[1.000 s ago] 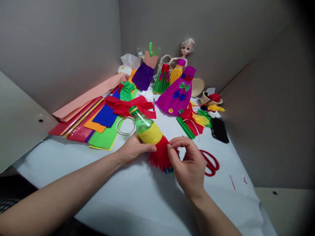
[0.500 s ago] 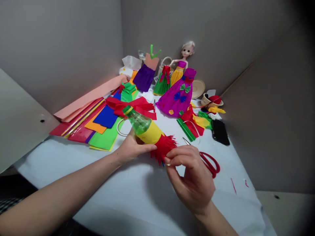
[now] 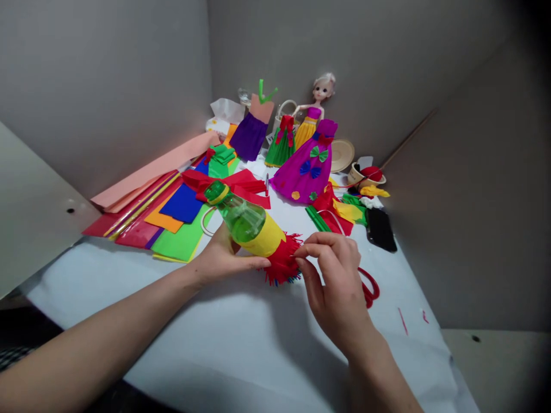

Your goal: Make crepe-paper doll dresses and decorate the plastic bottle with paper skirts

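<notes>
In the head view, the left hand (image 3: 224, 258) is curved around the lower side of a green plastic bottle (image 3: 245, 221) and holds it tilted in the air, with the neck pointing up to the left. The right hand (image 3: 336, 281) is nearly closed in a narrow pinch, and its fingertips (image 3: 301, 250) are at the edge of the red fringed paper (image 3: 282, 264) on the bottle's end; I cannot tell if they grip it. A yellow paper band (image 3: 264, 236) lies around the bottle just before this fringe. Red scissors (image 3: 369, 288) lie on the white table cover (image 3: 206, 338), just beside the right hand. Behind the bottle are coloured paper sheets (image 3: 181, 241), a tape roll (image 3: 205, 223), paper dresses (image 3: 307, 163) and a standing doll (image 3: 316, 109). A small beige cup (image 3: 355, 175) at the right holds something red, and a white basket (image 3: 286, 109) stands behind the dresses. A small white card (image 3: 270, 138) near them is too small to read.
</notes>
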`<move>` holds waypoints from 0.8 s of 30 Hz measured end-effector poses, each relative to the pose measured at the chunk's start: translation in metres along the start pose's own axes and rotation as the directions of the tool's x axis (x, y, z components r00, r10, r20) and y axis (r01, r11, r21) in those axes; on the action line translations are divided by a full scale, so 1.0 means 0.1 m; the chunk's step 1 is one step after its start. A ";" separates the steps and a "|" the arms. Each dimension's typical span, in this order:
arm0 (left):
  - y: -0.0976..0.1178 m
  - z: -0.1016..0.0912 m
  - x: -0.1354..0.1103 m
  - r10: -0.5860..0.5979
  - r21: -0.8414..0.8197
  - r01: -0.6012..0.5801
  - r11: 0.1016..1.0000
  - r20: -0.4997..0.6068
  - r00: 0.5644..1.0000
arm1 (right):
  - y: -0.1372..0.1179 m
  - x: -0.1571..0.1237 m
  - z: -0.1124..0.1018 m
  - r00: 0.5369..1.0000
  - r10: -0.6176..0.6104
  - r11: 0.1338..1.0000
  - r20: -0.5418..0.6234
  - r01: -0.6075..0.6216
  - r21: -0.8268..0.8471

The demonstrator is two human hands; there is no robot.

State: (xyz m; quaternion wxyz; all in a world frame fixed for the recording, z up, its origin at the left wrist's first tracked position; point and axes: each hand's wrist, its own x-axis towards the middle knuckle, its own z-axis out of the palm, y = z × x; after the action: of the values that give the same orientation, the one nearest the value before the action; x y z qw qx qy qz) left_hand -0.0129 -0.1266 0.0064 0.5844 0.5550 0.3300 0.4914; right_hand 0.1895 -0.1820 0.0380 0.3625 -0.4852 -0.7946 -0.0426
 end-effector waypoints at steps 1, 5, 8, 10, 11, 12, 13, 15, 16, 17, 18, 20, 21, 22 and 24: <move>0.01 0.00 0.00 0.008 0.023 -0.008 1.000 -0.003 1.000 | -0.02 0.00 0.01 1.000 -0.012 0.999 0.000 0.012 -0.033; 0.01 0.01 -0.02 0.037 0.123 -0.037 0.992 0.003 0.999 | -0.08 -0.01 0.04 0.999 -0.041 0.990 0.015 0.043 -0.135; 0.02 0.01 -0.03 0.039 0.141 -0.041 0.989 0.019 0.999 | -0.10 -0.01 0.04 0.999 -0.051 0.978 0.012 0.052 -0.200; 0.03 0.01 -0.04 0.039 0.138 -0.042 0.990 0.024 0.999 | -0.11 -0.01 0.04 0.998 -0.062 0.968 0.007 0.061 -0.242; 0.04 0.02 -0.05 0.042 0.138 -0.044 0.989 0.023 0.999 | -0.11 -0.01 0.03 0.998 -0.069 0.963 0.007 0.068 -0.262; 0.05 0.02 -0.05 0.046 0.140 -0.048 0.989 0.021 0.999 | -0.12 -0.01 0.02 0.997 -0.076 0.957 0.010 0.076 -0.279; 0.06 0.03 -0.05 0.052 0.140 -0.054 0.989 0.016 0.999 | -0.12 -0.01 0.02 0.996 -0.083 0.953 0.014 0.084 -0.292; 0.09 0.04 -0.06 0.062 0.139 -0.062 0.988 0.003 0.998 | -0.13 0.00 0.01 0.996 -0.092 0.947 0.019 0.093 -0.306; 0.09 0.05 -0.06 0.064 0.144 -0.063 0.988 0.000 0.998 | -0.14 0.00 0.00 0.995 -0.096 0.945 0.019 0.097 -0.311; 0.10 0.05 -0.06 0.067 0.152 -0.066 0.986 -0.001 0.998 | -0.14 0.00 0.00 0.995 -0.100 0.943 0.017 0.101 -0.317; 0.10 0.06 -0.05 0.071 0.164 -0.070 0.984 0.000 0.997 | -0.15 0.01 0.00 0.994 -0.104 0.940 0.018 0.104 -0.326; 0.10 0.05 -0.05 0.077 0.196 -0.077 0.978 0.007 0.997 | -0.16 0.01 0.00 0.993 -0.113 0.929 0.023 0.113 -0.351; 0.09 0.05 -0.05 0.080 0.209 -0.082 0.974 0.014 0.997 | -0.17 0.02 0.00 0.993 -0.116 0.923 0.021 0.116 -0.367; 0.09 0.05 -0.05 0.084 0.219 -0.087 0.972 0.023 0.996 | -0.17 0.02 0.00 0.993 -0.121 0.916 0.018 0.118 -0.383; 0.08 0.04 -0.05 0.092 0.241 -0.100 0.965 0.043 0.995 | -0.18 0.02 0.00 0.991 -0.130 0.904 0.007 0.122 -0.410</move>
State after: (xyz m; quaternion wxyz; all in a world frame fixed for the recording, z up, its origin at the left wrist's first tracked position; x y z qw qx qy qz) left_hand -0.0121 -0.1332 0.0139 0.4928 0.6451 0.3512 0.4664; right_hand 0.1742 -0.1899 0.0443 0.2572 -0.4976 -0.7940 -0.2363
